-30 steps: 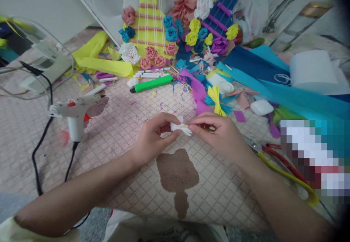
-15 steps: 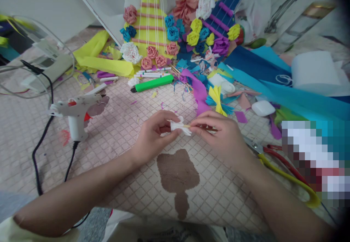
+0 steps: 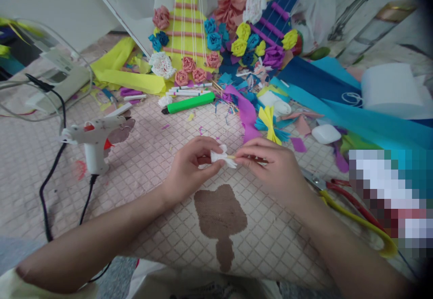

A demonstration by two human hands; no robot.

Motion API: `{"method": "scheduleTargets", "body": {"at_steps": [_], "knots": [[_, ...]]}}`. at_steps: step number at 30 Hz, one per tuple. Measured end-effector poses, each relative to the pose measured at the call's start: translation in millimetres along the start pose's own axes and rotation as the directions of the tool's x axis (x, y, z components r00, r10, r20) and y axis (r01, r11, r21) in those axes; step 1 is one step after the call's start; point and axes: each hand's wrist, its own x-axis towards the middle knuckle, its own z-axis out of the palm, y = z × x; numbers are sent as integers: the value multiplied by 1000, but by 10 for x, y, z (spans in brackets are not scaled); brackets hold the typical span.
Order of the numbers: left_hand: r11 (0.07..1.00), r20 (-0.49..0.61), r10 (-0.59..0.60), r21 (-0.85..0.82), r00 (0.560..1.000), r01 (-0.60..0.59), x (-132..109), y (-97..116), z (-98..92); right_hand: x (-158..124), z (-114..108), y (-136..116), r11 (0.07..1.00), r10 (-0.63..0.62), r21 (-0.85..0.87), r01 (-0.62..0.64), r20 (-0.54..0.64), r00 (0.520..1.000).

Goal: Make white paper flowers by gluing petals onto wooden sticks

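My left hand (image 3: 198,159) pinches a small white crepe-paper flower (image 3: 219,155) between thumb and fingers. Its folded petals fan out to the right. A thin wooden stick (image 3: 231,157) reaches into the paper, and my right hand (image 3: 270,159) is closed around the stick's other part. Both hands are just above the quilted tablecloth. A yellow and blue paper bow (image 3: 270,125) lies just beyond my right hand. Scissors with red and yellow handles (image 3: 352,213) rest beneath and beside my right forearm.
To the left stands a white glue gun (image 3: 89,143) with a black cord. A green marker (image 3: 191,103) lies ahead, below a yellow paper guitar (image 3: 187,28) with paper roses. Paper scraps and blue crepe sheets (image 3: 365,118) spread rightward. A brown patch (image 3: 221,213) marks the cloth.
Almost nothing differs. Both hands keep their hold on the paper flower and the stick, with only a very slight shift of the fingers.
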Motion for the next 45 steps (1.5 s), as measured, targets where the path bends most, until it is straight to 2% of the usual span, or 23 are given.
{"method": "scheduleTargets", "body": {"at_steps": [22, 31, 38, 45], "knots": [[999, -2, 21, 48, 1000, -21, -3, -1, -4, 4, -2, -15, 1000, 30, 3, -30, 33, 999], [995, 35, 50, 88, 998, -53, 6, 9, -20, 14, 8, -4, 1000, 16, 2, -16, 39, 999], [995, 18, 50, 81, 999, -51, 4, 5, -9, 12, -6, -13, 999, 38, 28, -39, 35, 999], [996, -8, 57, 75, 998, -57, 16, 31, -26, 38, -89, -4, 999, 29, -26, -28, 22, 999]]}}
